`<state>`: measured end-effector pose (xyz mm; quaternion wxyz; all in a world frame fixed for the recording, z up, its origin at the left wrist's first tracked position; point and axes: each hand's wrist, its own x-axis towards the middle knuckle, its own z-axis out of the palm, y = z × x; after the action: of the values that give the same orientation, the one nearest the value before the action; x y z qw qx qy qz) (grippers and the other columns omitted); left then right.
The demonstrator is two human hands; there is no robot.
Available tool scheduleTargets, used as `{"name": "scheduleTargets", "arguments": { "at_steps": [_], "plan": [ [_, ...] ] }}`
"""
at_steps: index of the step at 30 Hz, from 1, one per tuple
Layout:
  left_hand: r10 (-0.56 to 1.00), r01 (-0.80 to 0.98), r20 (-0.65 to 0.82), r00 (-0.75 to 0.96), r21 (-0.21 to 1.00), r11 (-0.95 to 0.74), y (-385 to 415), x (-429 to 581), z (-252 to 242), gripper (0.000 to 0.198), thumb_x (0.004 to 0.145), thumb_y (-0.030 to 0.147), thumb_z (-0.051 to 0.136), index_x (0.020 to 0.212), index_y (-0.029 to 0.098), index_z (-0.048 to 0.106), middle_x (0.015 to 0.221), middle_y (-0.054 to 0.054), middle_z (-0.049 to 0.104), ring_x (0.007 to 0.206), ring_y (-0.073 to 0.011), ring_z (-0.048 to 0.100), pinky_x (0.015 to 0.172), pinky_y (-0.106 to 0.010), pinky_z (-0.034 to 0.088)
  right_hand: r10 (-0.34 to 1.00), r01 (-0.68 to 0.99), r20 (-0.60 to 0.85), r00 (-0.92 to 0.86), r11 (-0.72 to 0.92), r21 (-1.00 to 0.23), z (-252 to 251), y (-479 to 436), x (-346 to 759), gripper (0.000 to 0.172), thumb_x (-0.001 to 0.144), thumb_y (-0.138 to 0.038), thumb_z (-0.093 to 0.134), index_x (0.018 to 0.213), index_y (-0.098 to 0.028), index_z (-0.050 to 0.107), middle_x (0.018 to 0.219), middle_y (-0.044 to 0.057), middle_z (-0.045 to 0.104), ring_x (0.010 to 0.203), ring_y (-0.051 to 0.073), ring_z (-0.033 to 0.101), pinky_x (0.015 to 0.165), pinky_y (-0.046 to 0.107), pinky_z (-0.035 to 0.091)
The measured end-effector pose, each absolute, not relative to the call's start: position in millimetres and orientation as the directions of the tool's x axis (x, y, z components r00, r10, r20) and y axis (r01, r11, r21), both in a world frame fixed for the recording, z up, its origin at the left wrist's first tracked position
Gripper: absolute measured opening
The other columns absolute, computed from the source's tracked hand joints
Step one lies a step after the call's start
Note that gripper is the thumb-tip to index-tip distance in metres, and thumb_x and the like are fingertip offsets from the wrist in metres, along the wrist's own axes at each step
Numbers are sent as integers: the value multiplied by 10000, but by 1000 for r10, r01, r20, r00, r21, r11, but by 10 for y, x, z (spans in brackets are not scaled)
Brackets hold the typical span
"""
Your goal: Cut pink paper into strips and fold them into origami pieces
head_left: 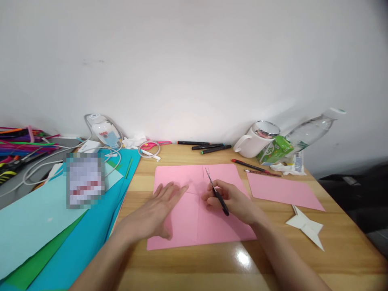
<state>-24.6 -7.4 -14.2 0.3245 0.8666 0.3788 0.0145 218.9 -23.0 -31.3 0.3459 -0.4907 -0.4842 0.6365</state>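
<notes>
A pink sheet of paper (178, 176) lies flat on the wooden table in front of me. Thin lines cross its middle, either creases or cuts; I cannot tell which. My left hand (154, 212) rests over its left half with fingers spread. Above the right half, my right hand (227, 198) grips a utility knife (218, 196) with a black handle. Its slim silver blade points away from me, up toward the sheet's far edge. Whether the tip touches the paper is unclear.
To the right lie a pink strip (283, 190), a folded white paper star (306, 226) and a red-tipped pen (247, 165). Behind stand a white mug (253, 141), a green carton (275, 149) and a tilted bottle (312, 129). Black markers (209, 147) and coloured sheets (100, 230) lie about.
</notes>
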Motion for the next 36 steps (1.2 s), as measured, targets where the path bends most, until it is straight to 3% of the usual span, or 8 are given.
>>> {"name": "scheduleTargets", "arguments": {
  "at_steps": [3,6,8,10,15,21,32,36],
  "plan": [
    [711,597,-124,693,651,-469,-41,-236,-165,951,613,37,630,1390,361,187,1381,-55,379,1262,-273,339,1018,-459,287,931,67,-254,-264,-245,-967,-353,-233,2164,243,657,-208,678,825,-186,505,799,13,622,715,155,584,655,298,457],
    [822,553,-21,570,750,-364,39,-218,-220,574,731,113,540,1267,287,436,1229,-52,530,1079,-224,506,909,-384,407,953,76,-217,-212,-205,-976,-376,-227,2153,252,638,-211,706,807,-183,520,846,24,630,775,160,595,714,308,461],
    [885,516,-84,458,836,-188,97,-204,-236,312,749,210,559,1060,194,580,897,-46,638,814,-191,591,724,-316,480,958,49,-212,-194,-207,-977,-377,-231,2131,262,626,-211,725,792,-184,523,825,13,629,766,151,598,712,293,464],
    [908,424,-133,398,904,-54,139,-192,-227,189,725,248,599,897,169,609,798,-30,630,742,-168,592,676,-281,476,955,4,-216,-205,-220,-976,-372,-245,2098,277,608,-198,743,775,-184,523,779,-8,620,716,132,596,661,257,467],
    [926,248,-159,342,966,75,157,-178,-193,232,692,296,655,880,170,607,783,-26,630,749,-154,590,664,-257,447,937,-169,-227,-267,-277,-946,-370,-286,2033,285,595,-193,764,738,-180,517,666,-54,580,530,95,581,522,222,477],
    [941,200,-171,292,973,115,131,-147,-198,254,676,317,676,877,168,628,803,-38,639,763,-165,590,662,-258,435,920,-347,-224,-322,-335,-876,-384,-284,2058,334,583,-163,776,793,-188,518,682,-43,623,504,95,590,472,214,495],
    [926,94,-222,305,975,202,116,-125,-225,270,697,325,675,919,181,623,726,8,604,622,-107,546,602,-225,395,907,-339,-212,-363,-341,-877,-371,-310,2020,339,545,-111,783,740,-175,512,621,-53,623,458,78,575,428,178,478],
    [924,54,-223,312,975,217,112,-118,-209,319,701,334,677,973,183,606,768,-6,619,670,-127,576,634,-239,426,958,-238,-168,-231,-223,-945,-323,-326,2001,277,598,-128,735,734,-180,499,613,-65,588,440,74,563,410,182,483]
  ]
}}
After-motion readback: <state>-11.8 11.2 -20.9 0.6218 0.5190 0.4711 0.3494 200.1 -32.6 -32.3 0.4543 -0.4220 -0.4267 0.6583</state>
